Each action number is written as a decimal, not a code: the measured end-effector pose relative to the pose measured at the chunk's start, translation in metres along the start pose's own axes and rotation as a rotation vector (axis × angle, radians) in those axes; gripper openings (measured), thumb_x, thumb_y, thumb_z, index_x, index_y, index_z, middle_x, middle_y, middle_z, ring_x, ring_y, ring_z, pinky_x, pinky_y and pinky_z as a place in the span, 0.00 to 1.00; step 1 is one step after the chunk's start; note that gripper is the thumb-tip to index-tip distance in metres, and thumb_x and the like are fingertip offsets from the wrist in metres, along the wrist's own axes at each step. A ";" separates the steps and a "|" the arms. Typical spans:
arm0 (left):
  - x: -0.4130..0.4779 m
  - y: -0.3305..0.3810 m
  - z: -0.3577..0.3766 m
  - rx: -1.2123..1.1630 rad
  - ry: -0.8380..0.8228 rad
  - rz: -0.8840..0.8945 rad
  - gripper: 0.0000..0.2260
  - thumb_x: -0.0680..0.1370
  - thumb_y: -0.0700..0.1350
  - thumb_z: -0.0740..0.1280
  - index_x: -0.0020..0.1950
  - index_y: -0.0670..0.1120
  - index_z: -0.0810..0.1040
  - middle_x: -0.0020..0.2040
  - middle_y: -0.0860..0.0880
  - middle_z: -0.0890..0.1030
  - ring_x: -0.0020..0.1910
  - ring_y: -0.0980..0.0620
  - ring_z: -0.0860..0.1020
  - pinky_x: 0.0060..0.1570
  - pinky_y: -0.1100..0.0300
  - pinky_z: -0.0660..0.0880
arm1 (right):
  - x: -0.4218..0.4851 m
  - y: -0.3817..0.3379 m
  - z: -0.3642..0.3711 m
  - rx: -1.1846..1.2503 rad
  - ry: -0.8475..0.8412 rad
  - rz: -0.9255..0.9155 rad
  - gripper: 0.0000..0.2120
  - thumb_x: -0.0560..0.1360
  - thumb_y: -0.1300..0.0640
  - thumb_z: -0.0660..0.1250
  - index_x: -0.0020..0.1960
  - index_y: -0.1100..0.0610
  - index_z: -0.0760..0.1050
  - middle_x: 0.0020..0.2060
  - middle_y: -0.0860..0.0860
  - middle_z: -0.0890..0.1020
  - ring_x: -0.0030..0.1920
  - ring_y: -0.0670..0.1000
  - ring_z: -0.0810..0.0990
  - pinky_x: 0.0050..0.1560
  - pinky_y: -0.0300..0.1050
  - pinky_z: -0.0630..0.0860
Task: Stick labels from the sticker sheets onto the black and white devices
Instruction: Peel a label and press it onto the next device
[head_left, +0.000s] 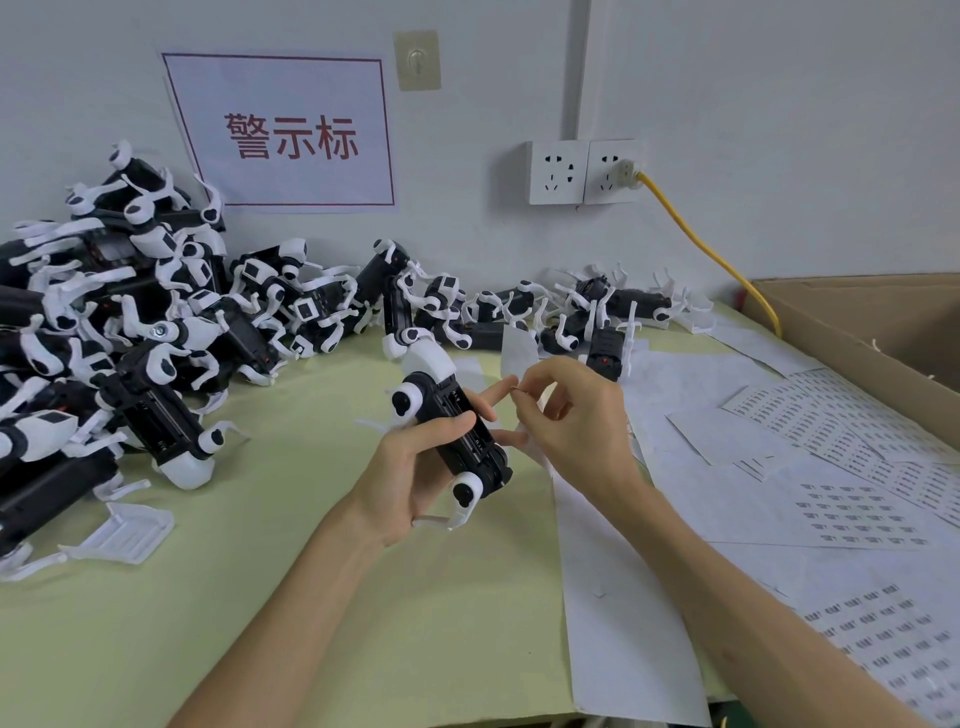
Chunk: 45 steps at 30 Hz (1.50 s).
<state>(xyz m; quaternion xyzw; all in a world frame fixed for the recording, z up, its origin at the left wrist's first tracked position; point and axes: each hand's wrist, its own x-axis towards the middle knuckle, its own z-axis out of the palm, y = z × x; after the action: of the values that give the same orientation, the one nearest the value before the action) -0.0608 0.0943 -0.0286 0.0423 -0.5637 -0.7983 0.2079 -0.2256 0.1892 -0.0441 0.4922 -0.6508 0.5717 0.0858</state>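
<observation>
Two bare hands meet above a matte, pale yellow-green tabletop (260, 597). The left hand (410, 473) curls its fingers (447, 423) around a black and white device (462, 441), held off the surface at centre. The device has a long, boxy black body with ribbed slots, glossy rounded white shells and thin curved white legs. The right hand (576, 415), just beside it, pinches a tiny label (515, 389) between thumb and forefinger. A limp white paper strip (519, 348) curls up behind those fingers; whether it is gripped too is unclear. Flat white sticker sheets (857, 509), printed with rows of small dark labels, overlap on the right. A heap of matching devices (156, 322) lies at left. A brown cardboard box (883, 322) sits far right.
</observation>
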 end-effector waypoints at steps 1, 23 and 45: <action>0.000 0.000 0.000 -0.014 0.006 0.002 0.11 0.73 0.48 0.70 0.51 0.42 0.79 0.72 0.46 0.78 0.64 0.36 0.79 0.58 0.49 0.78 | 0.000 0.000 0.000 -0.011 -0.004 -0.007 0.08 0.73 0.63 0.74 0.41 0.53 0.78 0.36 0.44 0.81 0.32 0.47 0.76 0.33 0.34 0.71; 0.008 -0.003 -0.005 -0.068 0.167 0.107 0.34 0.68 0.61 0.80 0.70 0.51 0.75 0.64 0.42 0.82 0.63 0.45 0.81 0.62 0.52 0.78 | -0.004 -0.025 -0.004 0.330 -0.349 0.163 0.38 0.68 0.48 0.79 0.73 0.45 0.65 0.55 0.46 0.85 0.55 0.44 0.82 0.60 0.35 0.72; 0.005 -0.007 0.001 0.168 0.008 -0.196 0.23 0.80 0.64 0.59 0.56 0.48 0.82 0.40 0.45 0.82 0.45 0.43 0.80 0.49 0.55 0.76 | 0.009 -0.025 -0.020 0.417 -0.254 0.170 0.35 0.69 0.46 0.75 0.72 0.47 0.67 0.52 0.48 0.87 0.59 0.48 0.82 0.63 0.48 0.72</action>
<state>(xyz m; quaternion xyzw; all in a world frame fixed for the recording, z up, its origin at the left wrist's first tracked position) -0.0676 0.0949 -0.0342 0.1175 -0.6210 -0.7646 0.1267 -0.2206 0.2050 -0.0150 0.5107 -0.5634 0.6323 -0.1483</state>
